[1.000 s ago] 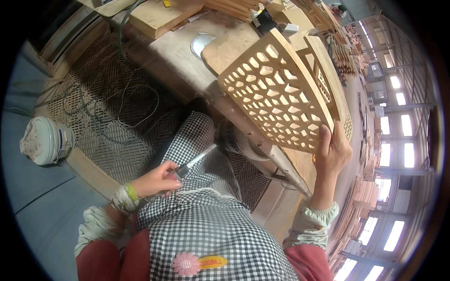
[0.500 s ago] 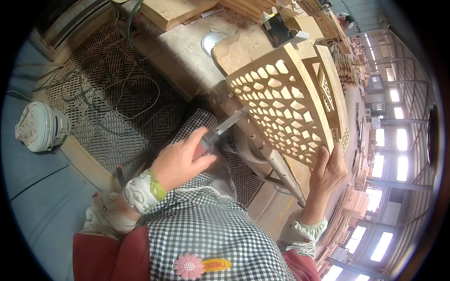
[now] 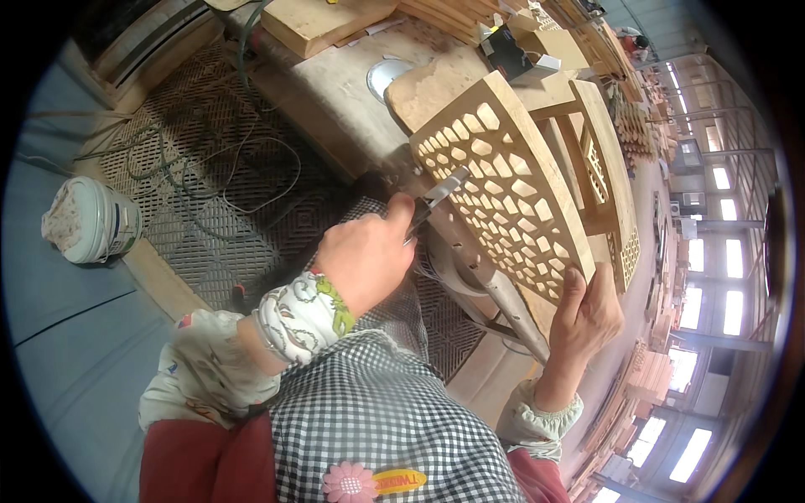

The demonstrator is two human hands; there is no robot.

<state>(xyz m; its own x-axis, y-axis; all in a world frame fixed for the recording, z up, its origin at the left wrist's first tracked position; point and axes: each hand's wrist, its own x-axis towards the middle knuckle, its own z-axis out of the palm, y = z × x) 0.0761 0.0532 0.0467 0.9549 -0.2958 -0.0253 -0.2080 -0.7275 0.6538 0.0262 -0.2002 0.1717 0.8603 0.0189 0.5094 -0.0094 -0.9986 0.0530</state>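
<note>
In my left hand is a knife with a flat metal blade, its fingers closed round the handle. The blade tip lies over the left part of a wooden lattice panel, cut through with many small angular holes; whether it touches cannot be told. This panel forms one face of a pale wooden frame, tilted up on the workbench edge. My right hand grips the frame's near lower corner, thumb on the lattice side and fingers behind.
The workbench carries a thick wooden board, a round whitish disc and a black box. A white bucket stands at left. Hoses and cables lie across the floor mat. Stacked timber is at right.
My left hand has moved up and right, bringing the knife blade from the panel's left edge over its holes. My right hand keeps its grip on the frame. The view has shifted slightly.
</note>
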